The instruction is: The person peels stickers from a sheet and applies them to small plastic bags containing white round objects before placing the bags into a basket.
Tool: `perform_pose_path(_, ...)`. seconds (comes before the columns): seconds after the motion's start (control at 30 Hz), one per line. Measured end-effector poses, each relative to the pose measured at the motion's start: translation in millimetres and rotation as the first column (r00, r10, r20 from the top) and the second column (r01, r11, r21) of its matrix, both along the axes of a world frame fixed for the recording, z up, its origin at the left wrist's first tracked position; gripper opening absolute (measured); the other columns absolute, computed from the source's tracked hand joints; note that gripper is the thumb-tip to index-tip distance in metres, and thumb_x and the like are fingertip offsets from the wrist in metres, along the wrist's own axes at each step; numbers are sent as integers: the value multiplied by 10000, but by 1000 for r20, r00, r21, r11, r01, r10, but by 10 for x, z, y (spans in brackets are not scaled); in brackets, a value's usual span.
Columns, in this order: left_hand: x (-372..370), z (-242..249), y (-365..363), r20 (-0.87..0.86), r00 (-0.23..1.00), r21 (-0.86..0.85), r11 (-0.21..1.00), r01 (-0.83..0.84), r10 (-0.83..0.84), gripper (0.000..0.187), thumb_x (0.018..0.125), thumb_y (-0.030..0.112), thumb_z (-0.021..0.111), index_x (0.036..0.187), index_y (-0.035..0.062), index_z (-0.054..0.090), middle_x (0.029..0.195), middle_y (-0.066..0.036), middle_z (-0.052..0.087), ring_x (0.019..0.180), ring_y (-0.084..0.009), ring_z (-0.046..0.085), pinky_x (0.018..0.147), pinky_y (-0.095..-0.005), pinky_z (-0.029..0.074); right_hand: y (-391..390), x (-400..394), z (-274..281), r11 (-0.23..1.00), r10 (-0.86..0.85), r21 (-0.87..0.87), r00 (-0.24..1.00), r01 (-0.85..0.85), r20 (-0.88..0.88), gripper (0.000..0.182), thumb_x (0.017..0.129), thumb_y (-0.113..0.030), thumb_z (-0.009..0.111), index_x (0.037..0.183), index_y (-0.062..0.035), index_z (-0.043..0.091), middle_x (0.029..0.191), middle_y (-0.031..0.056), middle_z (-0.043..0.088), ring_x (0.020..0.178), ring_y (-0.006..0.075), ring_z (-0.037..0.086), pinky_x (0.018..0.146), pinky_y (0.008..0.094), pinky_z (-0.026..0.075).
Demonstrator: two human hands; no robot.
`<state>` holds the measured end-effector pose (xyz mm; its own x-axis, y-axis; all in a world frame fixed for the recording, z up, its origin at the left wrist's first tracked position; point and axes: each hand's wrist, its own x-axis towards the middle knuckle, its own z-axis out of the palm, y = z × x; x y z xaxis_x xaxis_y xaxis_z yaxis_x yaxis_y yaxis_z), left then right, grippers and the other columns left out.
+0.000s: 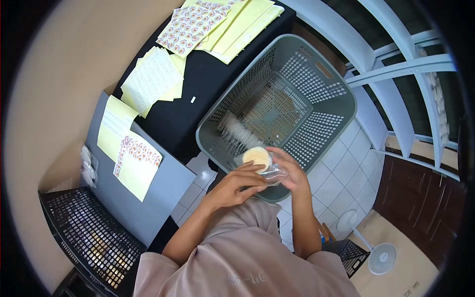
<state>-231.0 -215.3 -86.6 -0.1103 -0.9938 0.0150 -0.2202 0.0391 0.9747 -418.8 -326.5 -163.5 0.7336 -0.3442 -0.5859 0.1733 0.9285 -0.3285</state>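
A round, cream-coloured disc with a textured face (256, 158) is between my hands, over the near edge of the large grey-green basket (205, 133). The fingers of my left hand (236, 185) press on the disc's lower edge. Clear plastic wrapping (275, 174) surrounds or lies against the disc, and my right hand (291, 171) grips it from the right. Inside the basket, close to my hands, rests a long clear plastic pack (239, 131) with pale contents that I cannot make out.
Sticker sheets with round designs (190, 27) and printed label sheets (151, 79) lie on a black-covered table (185, 121). More sheets are on a grey board (166, 175). A black crate (74, 218) stands at left, a white fan (382, 258) at lower right, pale shelving (396, 69) at right.
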Motion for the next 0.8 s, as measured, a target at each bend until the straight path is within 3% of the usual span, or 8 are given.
perform_pose_path(0.07,-22,-208,-166,-105,994,51,998,33,-27,152,829,114,684,943,17,713,971,-137,695,1120,-282,586,998,-411,409,-160,-192,-222,951,149,-232,959,-206,-241,495,858,-59,633,1293,-75,397,1034,155,622,897,271,657,699,455,573)
perform_pose_path(0.1,-8,-341,-238,-217,975,95,992,78,-56,153,831,123,686,926,7,712,962,-133,696,1085,-276,603,993,-395,415,-251,-207,-239,949,163,-226,957,-219,-242,495,858,-59,633,1293,-75,397,1034,155,622,897,271,657,699,455,573)
perform_pose_path(0.17,85,-704,-408,-343,892,438,890,-127,296,211,902,168,601,902,-17,701,926,-127,695,920,-210,645,887,-340,468,-440,-164,-220,955,211,-134,926,-263,-314,491,816,38,631,1237,-96,417,978,102,640,864,225,664,656,387,586)
perform_pose_path(0.23,238,-1285,-624,69,836,430,740,-517,544,234,890,193,588,898,-8,707,945,-158,694,908,-295,654,846,-358,480,-615,-57,-318,949,205,-151,905,-277,-372,467,828,26,615,1242,-104,443,965,102,633,862,237,667,625,391,586)
perform_pose_path(0.27,295,-1476,-713,324,716,382,607,-697,618,234,879,195,590,893,-5,711,963,-180,690,930,-328,650,857,-375,479,-731,-21,-417,944,225,-145,902,-295,-369,440,832,26,607,1231,-91,464,966,110,637,854,239,670,631,389,587)
perform_pose_path(0.43,476,-2231,-820,677,633,437,487,-756,376,441,842,248,615,1223,27,587,1323,-262,481,1253,-410,433,1049,-452,360,-1198,322,-756,915,327,-88,851,-394,-410,304,849,5,578,1150,-36,569,999,152,652,830,254,686,679,388,588)
perform_pose_path(0.53,568,-2277,-835,583,745,600,446,-664,325,571,834,276,625,1333,39,480,1397,-244,402,1295,-419,368,1070,-461,334,-1350,523,-816,903,355,-63,818,-426,-453,283,854,-23,582,1136,-33,592,1014,157,648,824,264,690,711,404,586)
perform_pose_path(0.8,507,-2300,-887,633,756,646,423,-635,168,605,830,343,641,1327,34,484,1422,-242,372,1325,-395,342,1088,-459,304,-1474,718,-1136,879,372,-93,793,-468,-482,255,859,-59,587,1112,-44,613,975,114,649,786,227,683,638,372,578)
